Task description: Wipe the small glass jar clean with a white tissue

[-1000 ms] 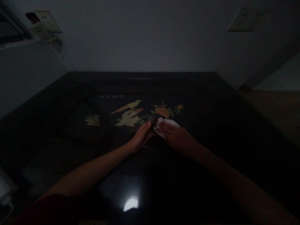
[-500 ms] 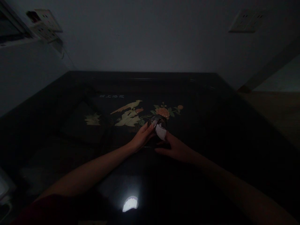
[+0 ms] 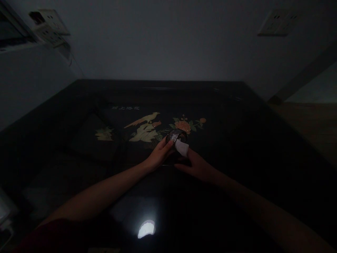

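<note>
The scene is very dark. A small clear glass (image 3: 177, 136) stands on the black lacquered table (image 3: 237, 140), just below the painted flower. My left hand (image 3: 159, 155) wraps its fingers round the glass from the left. My right hand (image 3: 196, 164) is on the right side, its fingers closed on a white tissue (image 3: 182, 147) that is pressed against or into the glass. How far the tissue goes inside the glass is hidden by the dimness.
The tabletop carries an inlaid bird and flower picture (image 3: 150, 126) with a line of characters. A bright light reflection (image 3: 146, 228) shows near the front edge. Wall sockets (image 3: 279, 21) sit upper right, and further sockets (image 3: 48, 26) are at upper left. A wooden floor lies at the right.
A second ago my right hand lay over the glass with the tissue spread under it. It has since drawn back and lowered, with the tissue bunched at the glass. My left hand stayed put.
</note>
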`<move>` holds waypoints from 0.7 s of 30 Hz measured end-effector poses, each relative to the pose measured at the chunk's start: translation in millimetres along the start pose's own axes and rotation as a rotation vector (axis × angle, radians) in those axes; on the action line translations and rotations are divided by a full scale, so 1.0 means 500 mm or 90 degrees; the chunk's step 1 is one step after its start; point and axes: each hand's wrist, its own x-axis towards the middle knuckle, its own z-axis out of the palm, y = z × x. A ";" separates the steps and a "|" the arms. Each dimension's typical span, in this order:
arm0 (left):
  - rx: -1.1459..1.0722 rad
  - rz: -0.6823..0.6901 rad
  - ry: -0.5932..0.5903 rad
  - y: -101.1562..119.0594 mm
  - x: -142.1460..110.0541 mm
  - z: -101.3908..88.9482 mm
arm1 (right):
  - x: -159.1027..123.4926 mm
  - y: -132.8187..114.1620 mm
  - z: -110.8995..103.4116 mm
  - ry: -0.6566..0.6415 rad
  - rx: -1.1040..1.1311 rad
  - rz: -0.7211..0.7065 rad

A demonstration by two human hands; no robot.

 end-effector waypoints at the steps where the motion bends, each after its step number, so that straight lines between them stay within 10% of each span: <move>1: -0.005 -0.004 0.002 0.001 0.000 0.000 | 0.001 0.003 -0.002 0.005 -0.082 -0.026; 13: -0.048 0.002 -0.018 0.000 0.003 0.002 | 0.011 -0.021 -0.036 0.015 -0.716 -0.205; 21: -0.043 0.011 -0.030 0.000 0.003 0.002 | 0.005 -0.037 -0.026 0.012 -0.561 -0.135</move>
